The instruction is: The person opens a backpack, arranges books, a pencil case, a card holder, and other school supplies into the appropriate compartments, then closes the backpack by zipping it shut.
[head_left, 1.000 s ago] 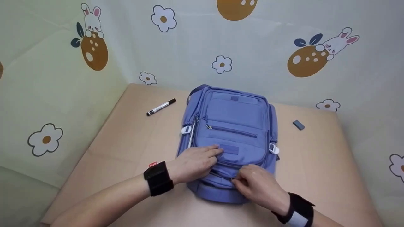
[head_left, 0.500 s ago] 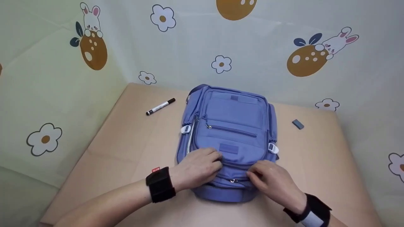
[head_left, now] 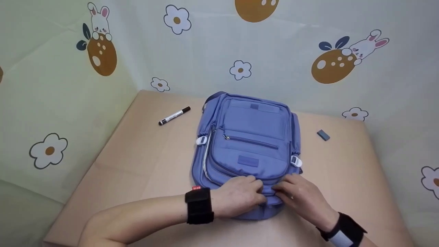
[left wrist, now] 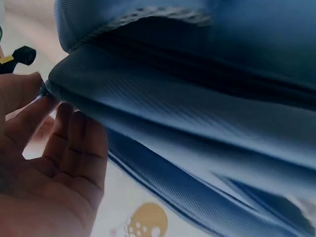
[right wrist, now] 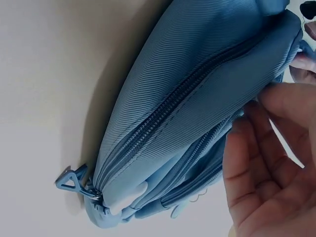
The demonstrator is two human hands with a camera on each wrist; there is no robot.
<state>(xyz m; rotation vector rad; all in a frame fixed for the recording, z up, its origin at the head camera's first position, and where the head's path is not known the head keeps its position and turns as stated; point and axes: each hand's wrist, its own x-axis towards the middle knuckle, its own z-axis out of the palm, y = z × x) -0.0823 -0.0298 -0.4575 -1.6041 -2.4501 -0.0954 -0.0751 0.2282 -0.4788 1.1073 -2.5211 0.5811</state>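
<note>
my left hand (head_left: pixel 240 199) pinches backpack (head_left: pixel 252 137) hem, lower centre | my right hand (head_left: pixel 300 199) fingers curled, gripping same edge | marker (head_left: pixel 175 116) upper left

Head view: bright, even, diffuse light, faint shadows, wide-angle bending at the edges. Left wrist view: dim, blue-cast, backpack (left wrist: pixel 197 123) fabric soft and out of focus. Right wrist view: brighter, zipper weave sharp, table (right wrist: pixel 44 74) slightly washed.

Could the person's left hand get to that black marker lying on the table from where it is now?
Probably yes. The left hand rests on the backpack, and only bare table lies between it and the marker.
</note>
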